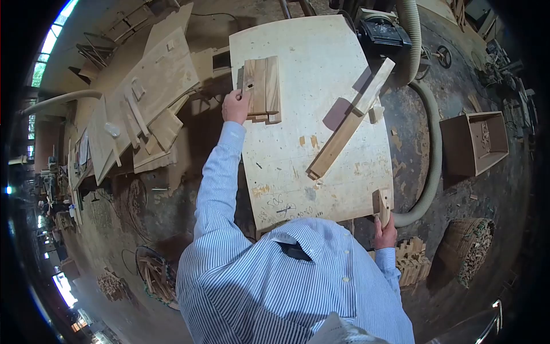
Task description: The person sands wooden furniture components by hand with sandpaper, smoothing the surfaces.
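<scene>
My left hand (236, 107) is at the left side of a row of short wooden blocks (266, 86) lying side by side on the pale worktable (281, 155). Its fingers are closed on the edge of the leftmost block, which has a small dark hole. At the near right corner of the table, my right hand (386, 232) grips a small wooden piece (384, 204) with small holes in its end. That piece overlaps the table's edge, and my fingers are partly hidden beneath it.
A long wooden fence (335, 144) lies diagonally across the table. Behind it sits a dark motor (382, 33) beside a thick hose (431, 143). Plywood sheets (154, 80) lean at left. On the right are a brown box (475, 143) and a basket of wood pieces (467, 252).
</scene>
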Motion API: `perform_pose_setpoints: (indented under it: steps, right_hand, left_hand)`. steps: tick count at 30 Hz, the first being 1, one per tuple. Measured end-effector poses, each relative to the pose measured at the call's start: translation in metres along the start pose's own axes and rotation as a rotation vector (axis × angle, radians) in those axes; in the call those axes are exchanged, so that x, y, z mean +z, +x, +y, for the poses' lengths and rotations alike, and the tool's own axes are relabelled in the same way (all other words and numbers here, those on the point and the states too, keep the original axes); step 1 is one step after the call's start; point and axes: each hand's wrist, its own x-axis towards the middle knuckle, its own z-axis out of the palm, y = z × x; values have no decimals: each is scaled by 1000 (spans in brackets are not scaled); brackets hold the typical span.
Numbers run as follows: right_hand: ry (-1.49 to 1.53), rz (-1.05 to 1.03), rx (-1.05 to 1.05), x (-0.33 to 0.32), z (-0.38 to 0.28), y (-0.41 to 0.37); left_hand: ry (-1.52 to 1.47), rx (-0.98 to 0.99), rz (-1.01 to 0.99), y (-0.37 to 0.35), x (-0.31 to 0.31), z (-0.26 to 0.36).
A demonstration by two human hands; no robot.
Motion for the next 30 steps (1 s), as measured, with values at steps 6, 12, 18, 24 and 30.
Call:
perform_pose_setpoints:
  steps: [6,12,18,24,30]
  right_hand:
    - [-2,-28,29,0,3,2]
    - [-46,-10,34,1,5,1]
    - [-33,0,36,0,3,1]
    - [-14,33,2,1,6,1]
    - [-70,16,78,-9,-8,3]
  left_hand:
    - [-111,-121,-317,44,-8,7]
    - [-184,-133,-403,56,-16,8]
    - [-565,-223,-435,51,-40,10]
    - [-496,23,-481,5,-41,107]
    - [-531,209,-667,-57,81,200]
